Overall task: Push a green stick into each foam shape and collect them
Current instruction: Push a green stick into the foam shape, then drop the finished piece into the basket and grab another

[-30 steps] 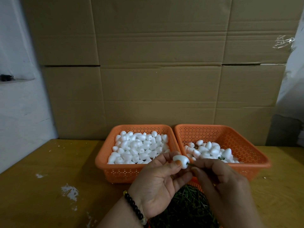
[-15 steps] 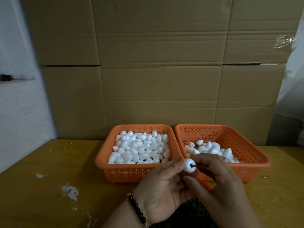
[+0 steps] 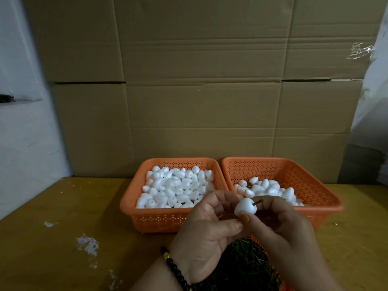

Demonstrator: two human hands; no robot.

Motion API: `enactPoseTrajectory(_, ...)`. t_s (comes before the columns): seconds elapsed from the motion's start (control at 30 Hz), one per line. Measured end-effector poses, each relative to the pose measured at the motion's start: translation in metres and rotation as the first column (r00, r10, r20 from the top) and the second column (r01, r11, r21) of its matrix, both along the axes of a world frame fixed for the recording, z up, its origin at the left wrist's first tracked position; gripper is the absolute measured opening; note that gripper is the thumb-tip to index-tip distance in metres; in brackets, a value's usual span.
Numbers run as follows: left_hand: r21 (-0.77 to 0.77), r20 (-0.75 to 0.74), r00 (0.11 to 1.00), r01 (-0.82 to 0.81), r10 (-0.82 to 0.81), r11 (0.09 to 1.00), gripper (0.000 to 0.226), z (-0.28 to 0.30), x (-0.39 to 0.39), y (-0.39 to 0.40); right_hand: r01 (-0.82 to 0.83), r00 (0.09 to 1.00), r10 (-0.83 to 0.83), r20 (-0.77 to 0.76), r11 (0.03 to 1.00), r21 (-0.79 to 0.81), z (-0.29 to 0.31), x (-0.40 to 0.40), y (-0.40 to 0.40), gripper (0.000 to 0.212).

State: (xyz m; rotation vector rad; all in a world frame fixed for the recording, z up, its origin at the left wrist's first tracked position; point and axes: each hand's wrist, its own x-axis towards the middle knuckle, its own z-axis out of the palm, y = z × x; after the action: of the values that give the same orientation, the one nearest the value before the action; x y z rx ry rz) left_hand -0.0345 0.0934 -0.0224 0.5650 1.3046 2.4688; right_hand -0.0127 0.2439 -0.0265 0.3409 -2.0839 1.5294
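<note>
Foam shape is pinched in left hand fingers, just near of the right basket, w/ right hand fingers pinching green stick: prob. best to push straight along the axis, no wobble, then drop it in.

foam shape turned sideways; green stick now pointing right.

Dim, murky indoor light, sharp enough at centre, with wide-angle bending at the edges and deep shadow below.
</note>
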Motion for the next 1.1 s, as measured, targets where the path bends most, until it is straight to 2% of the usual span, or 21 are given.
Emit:
enactPoseTrajectory(0.17, -0.044, -0.047, 0.994, -0.104, 0.102, 0.994, 0.031, -0.001, 0.001, 0.004, -0.053, 0.998, 0.054, 0.043, 0.998, -0.037, 0.0, 0.0, 0.0, 0.034)
enactPoseTrajectory(0.33, -0.073, -0.063, 0.989, -0.139, 0.135, 0.988, 0.022, -0.001, 0.001, 0.008, -0.118, 0.988, 0.126, 0.087, 0.988, -0.097, -0.001, -0.001, 0.002, 0.051)
enactPoseTrajectory(0.5, -0.157, -0.067, 0.985, -0.17, 0.162, 0.973, 0.032, -0.004, 0.001, 0.009, -0.096, 0.989, 0.103, 0.106, 0.993, -0.069, 0.003, -0.001, 0.006, 0.028)
enactPoseTrajectory(0.6, -0.271, -0.132, 0.977, -0.2, 0.169, 0.942, 0.025, -0.005, 0.001, 0.006, -0.094, 0.985, 0.098, 0.145, 0.995, -0.032, 0.007, -0.003, 0.012, 0.015)
enactPoseTrajectory(0.7, -0.393, -0.179, 0.961, -0.266, 0.21, 0.88, 0.029, -0.006, -0.002, 0.0, -0.003, 0.994, -0.002, 0.111, 0.999, 0.045, 0.012, -0.008, 0.023, 0.016)
enactPoseTrajectory(0.77, -0.462, -0.228, 0.944, -0.32, 0.237, 0.828, 0.028, -0.004, -0.004, -0.004, 0.141, 0.986, -0.151, 0.066, 0.98, 0.142, 0.013, -0.015, 0.035, 0.015)
enactPoseTrajectory(0.9, -0.544, -0.357, 0.907, -0.397, 0.224, 0.739, 0.023, -0.004, -0.006, -0.007, 0.414, 0.905, -0.42, -0.068, 0.832, 0.368, 0.01, -0.029, 0.059, 0.021)
enactPoseTrajectory(1.03, -0.623, -0.493, 0.853, -0.485, 0.173, 0.613, 0.018, -0.01, -0.009, -0.014, 0.52, 0.842, -0.521, -0.14, 0.712, 0.472, 0.001, -0.041, 0.078, 0.026)
enactPoseTrajectory(1.1, -0.64, -0.592, 0.792, -0.575, 0.15, 0.509, 0.017, -0.01, -0.013, -0.022, 0.524, 0.831, -0.538, -0.137, 0.678, 0.515, -0.002, -0.044, 0.084, 0.027)
